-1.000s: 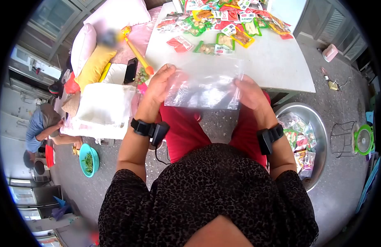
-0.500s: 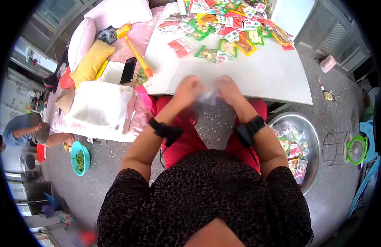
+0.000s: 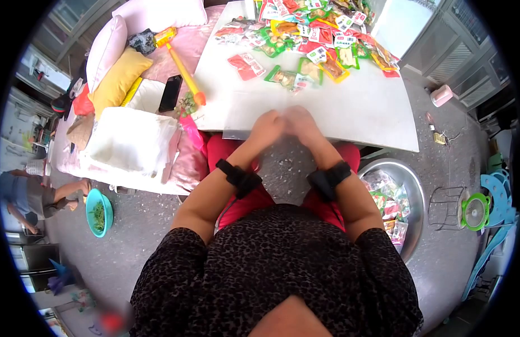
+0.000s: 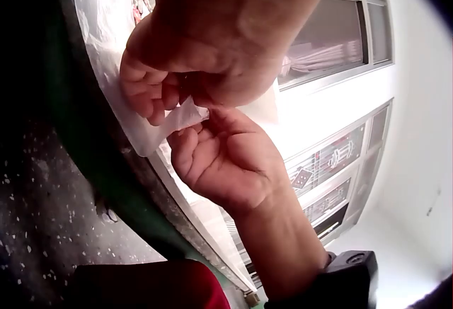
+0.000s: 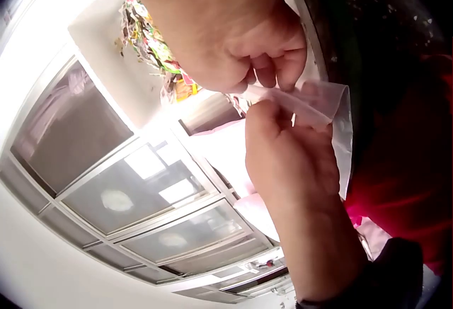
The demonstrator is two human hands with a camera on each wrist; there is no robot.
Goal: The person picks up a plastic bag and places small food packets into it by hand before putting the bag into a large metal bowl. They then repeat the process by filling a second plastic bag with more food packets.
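Over the near edge of the white table, my left hand (image 3: 267, 128) and right hand (image 3: 304, 124) are close together, fingertips meeting. Between them is a clear plastic bag (image 4: 170, 126), its edge pinched by the fingers of both hands. In the right wrist view a folded flap of the bag (image 5: 315, 104) sticks out past the left hand's fingers. The rest of the bag trails off to the left, faint against the tabletop in the head view. My right hand is blurred in the head view.
Vacuum-packed snacks (image 3: 322, 36) are heaped at the back of the table (image 3: 372, 112). A steel basin (image 3: 418, 208) with packets stands at the right. On the bed at left lie a phone (image 3: 170, 93) and a yellow toy hammer (image 3: 184, 70). Another person (image 3: 38, 196) is at far left.
The bag was stretched flat between my spread hands; now my hands have come together at its edge. The head view has shifted slightly, and the other person has moved.
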